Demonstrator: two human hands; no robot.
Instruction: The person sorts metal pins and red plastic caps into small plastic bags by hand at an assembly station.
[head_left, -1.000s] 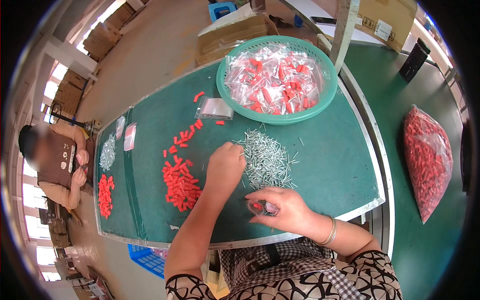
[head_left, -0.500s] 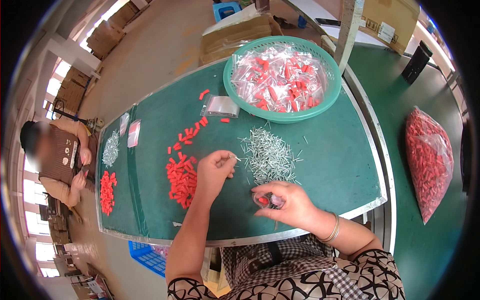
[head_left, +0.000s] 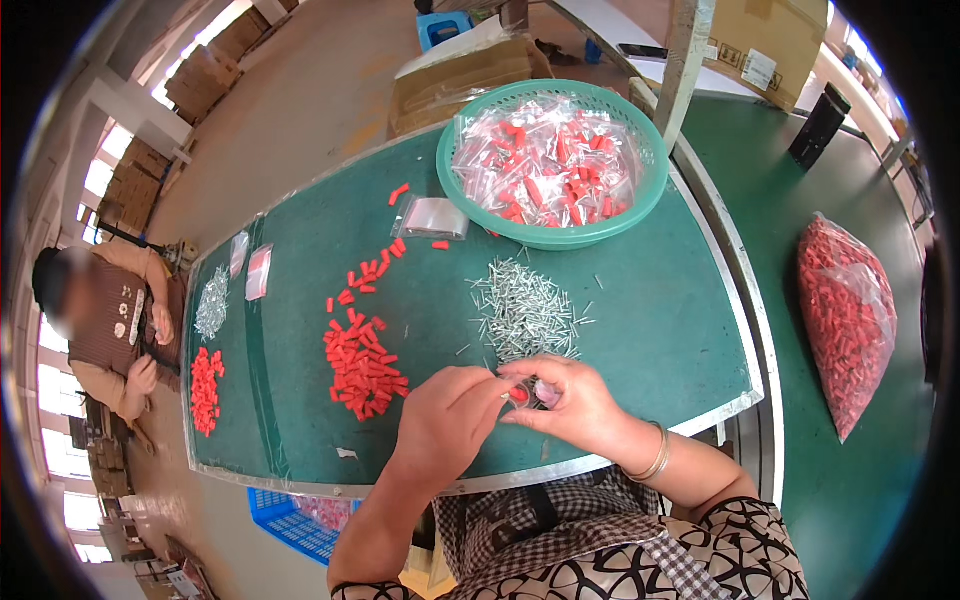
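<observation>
My right hand (head_left: 570,400) grips a small clear plastic bag (head_left: 521,391) with a red plug-like sleeve inside, near the table's front edge. Fingers pinched together, my left hand (head_left: 447,412) meets the bag's mouth; what lies between its fingertips is hidden. Just beyond both hands spreads a pile of silvery metal pins (head_left: 525,310), shaped like small screws or nails. A heap of red sleeves (head_left: 362,370) lies left of my left hand, with a loose trail of them running away from me.
A green basket (head_left: 555,238) of filled bags stands at the far side, beside a stack of flat bags (head_left: 434,218). To the right, a large bag of red sleeves (head_left: 846,320) lies on another table. A co-worker (head_left: 115,320) sits at the left end.
My left hand has moved from beside the pin pile, where it pinched a metal pin, toward me and right to the bag. My right hand stays nearly in place with the bag.
</observation>
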